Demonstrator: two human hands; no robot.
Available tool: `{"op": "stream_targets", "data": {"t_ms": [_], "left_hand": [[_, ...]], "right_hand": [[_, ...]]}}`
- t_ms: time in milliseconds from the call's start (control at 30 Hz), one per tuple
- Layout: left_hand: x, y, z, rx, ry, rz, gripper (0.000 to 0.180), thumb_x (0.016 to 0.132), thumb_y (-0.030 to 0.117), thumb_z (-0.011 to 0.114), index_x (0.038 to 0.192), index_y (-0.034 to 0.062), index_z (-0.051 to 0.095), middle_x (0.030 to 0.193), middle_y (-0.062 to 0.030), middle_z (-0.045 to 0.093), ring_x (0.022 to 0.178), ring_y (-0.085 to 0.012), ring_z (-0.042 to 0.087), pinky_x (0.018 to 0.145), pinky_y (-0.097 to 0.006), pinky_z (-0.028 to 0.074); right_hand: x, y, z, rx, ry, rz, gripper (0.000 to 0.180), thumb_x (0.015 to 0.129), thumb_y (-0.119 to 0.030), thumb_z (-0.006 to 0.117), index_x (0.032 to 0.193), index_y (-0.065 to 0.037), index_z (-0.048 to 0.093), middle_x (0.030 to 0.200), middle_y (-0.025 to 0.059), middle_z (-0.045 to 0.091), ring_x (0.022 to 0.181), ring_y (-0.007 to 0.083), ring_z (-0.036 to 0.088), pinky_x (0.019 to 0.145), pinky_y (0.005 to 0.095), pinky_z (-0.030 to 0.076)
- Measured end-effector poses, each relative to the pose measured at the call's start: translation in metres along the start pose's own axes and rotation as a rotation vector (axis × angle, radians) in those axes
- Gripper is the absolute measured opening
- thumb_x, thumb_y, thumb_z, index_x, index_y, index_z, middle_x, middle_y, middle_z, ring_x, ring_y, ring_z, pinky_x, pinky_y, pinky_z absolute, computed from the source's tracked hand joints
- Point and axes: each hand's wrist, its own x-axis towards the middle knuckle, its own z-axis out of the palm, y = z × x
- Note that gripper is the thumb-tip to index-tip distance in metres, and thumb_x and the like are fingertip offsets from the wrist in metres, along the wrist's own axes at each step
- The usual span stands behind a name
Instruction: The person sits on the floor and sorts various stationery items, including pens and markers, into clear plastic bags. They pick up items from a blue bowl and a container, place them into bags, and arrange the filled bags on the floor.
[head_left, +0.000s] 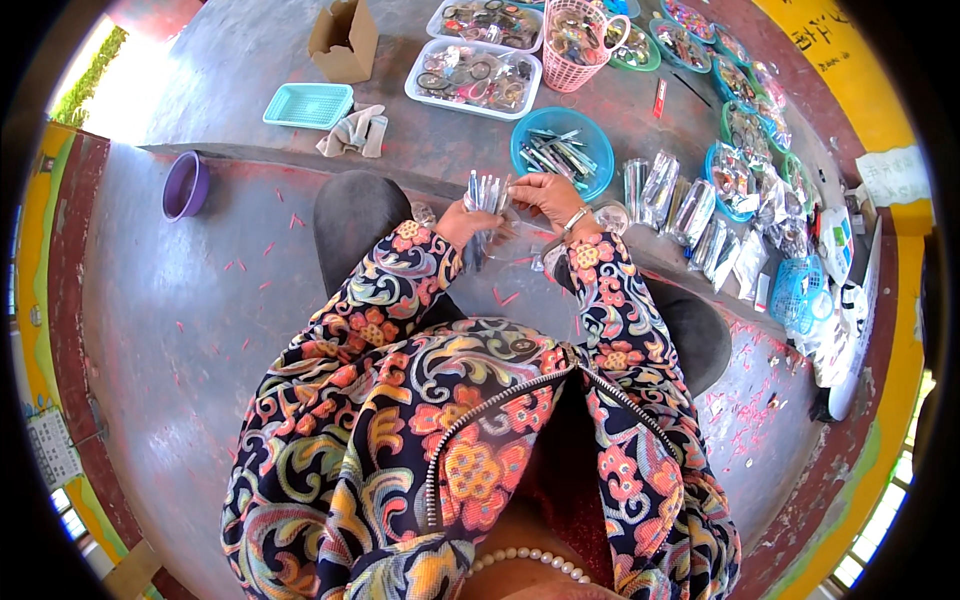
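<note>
In front of my knees, my left hand point(462, 224) is closed round a bunch of upright pens point(487, 188) in what looks like a clear plastic bag. Just to the right, the fingers of my right hand point(548, 196) are pinched together beside the pens' top ends; what is between them is too small to make out. Beyond my right hand, a blue round basin point(604, 142) holds several loose pens point(556, 156). Bagged bundles of pens point(660, 188) lie on the raised ledge to the right of this basin.
White trays point(412, 92) of bagged trinkets and a pink basket point(571, 74) stand at the back. A cardboard box point(343, 42), a turquoise tray point(308, 105) and gloves point(355, 132) are further left. A purple bucket point(186, 187) sits on the floor. Filled baskets point(683, 48) line the right.
</note>
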Motion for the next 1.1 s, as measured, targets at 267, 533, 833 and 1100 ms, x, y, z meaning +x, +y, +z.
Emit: {"op": "stream_targets", "data": {"t_ms": [267,533,833,1100], "left_hand": [[0.002,-0.002,-0.005,-0.026,-0.106,0.038,0.022,0.071,0.001,0.061,0.093,-0.0016,0.057,0.08,-0.0122,0.063,0.069,-0.0219,0.061,0.06,-0.032,0.048],[0.001,-0.003,-0.001,-0.042,-0.058,0.032,0.021,0.071,0.001,0.062,0.092,-0.0015,0.058,0.077,-0.0115,0.063,0.064,-0.0209,0.061,0.056,-0.031,0.047],[-0.001,-0.001,-0.003,-0.018,-0.089,-0.029,0.024,0.071,0.002,0.064,0.094,0.0012,0.058,0.081,-0.009,0.062,0.071,-0.0196,0.061,0.063,-0.031,0.048],[-0.004,0.001,-0.003,-0.025,-0.158,0.011,0.021,0.072,0.008,0.061,0.091,-0.0003,0.058,0.079,-0.0107,0.062,0.074,-0.0195,0.06,0.065,-0.031,0.048]], "right_hand": [[-0.006,-0.017,-0.016,0.19,0.038,-0.031,0.017,0.081,-0.021,0.062,0.087,-0.005,0.062,0.074,0.002,0.063,0.061,0.0073,0.056,0.052,0.0188,0.041],[-0.007,-0.016,-0.012,0.139,-0.002,0.054,0.016,0.081,-0.023,0.062,0.086,-0.008,0.06,0.071,0.0005,0.062,0.056,0.0058,0.055,0.052,0.0184,0.041],[-0.003,-0.014,-0.027,0.207,0.15,0.012,0.015,0.078,-0.021,0.064,0.083,-0.007,0.061,0.065,0.0009,0.059,0.052,0.0075,0.054,0.047,0.0187,0.042],[-0.002,-0.001,-0.08,0.727,0.39,-0.095,0.012,0.077,-0.018,0.065,0.08,-0.007,0.059,0.063,0.0041,0.059,0.052,0.0135,0.056,0.044,0.0229,0.044]]}}
